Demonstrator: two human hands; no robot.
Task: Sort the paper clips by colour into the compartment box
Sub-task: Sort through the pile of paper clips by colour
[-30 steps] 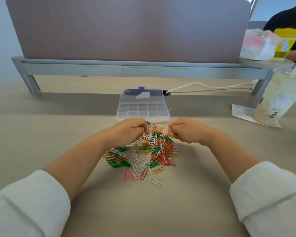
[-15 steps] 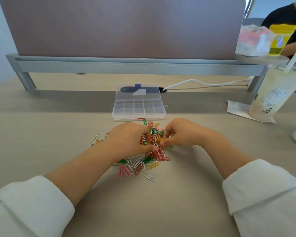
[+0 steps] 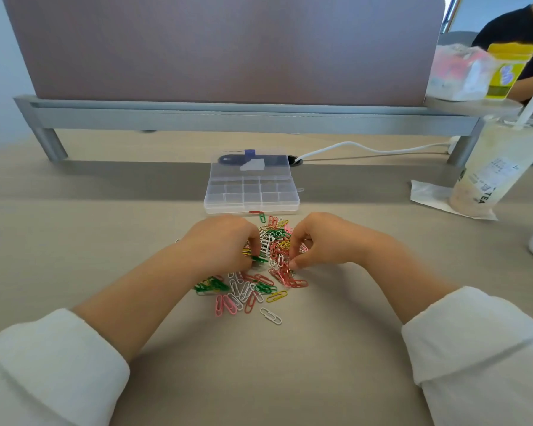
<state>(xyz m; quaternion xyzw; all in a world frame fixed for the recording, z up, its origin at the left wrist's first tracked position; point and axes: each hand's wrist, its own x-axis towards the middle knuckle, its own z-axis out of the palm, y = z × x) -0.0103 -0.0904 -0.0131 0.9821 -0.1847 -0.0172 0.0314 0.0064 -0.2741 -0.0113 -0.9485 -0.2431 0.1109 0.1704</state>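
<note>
Item: paper clips [image 3: 270,241]; a mixed heap of green, white, red, pink and yellow, lying loose on the table [image 3: 259,373] just in front of the compartment box [image 3: 251,208]; a few strays lie at the near edge, one white clip [image 3: 270,316] a little apart.

Item: compartment box; clear plastic, lid [image 3: 250,172] thrown back and lying flat behind it; compartments appear to hold nothing; one red and one green clip lie just beside its front wall, outside it.

Item: left hand [image 3: 225,244]; fingers curled down into the left side of the heap, tips pinching a green clip [image 3: 259,259].

Item: right hand [image 3: 320,241]; fingers curled, thumb and forefinger closed on the red clips [image 3: 285,273] at the heap's right side; how many it holds, cannot tell.

Also present: a drink cup [image 3: 499,167] with straw on a napkin [image 3: 425,195], far right; a white cable [image 3: 366,148] behind the box; a desk divider [image 3: 222,47] at the back.

Step in hand, as judged: picking single colours out of the tangle, sorting barely begun.

Next move calls for: lifting each pinched colour free without dragging linked neighbours; carrying it forward to its own compartment; keeping green and red in separate cells.
</note>
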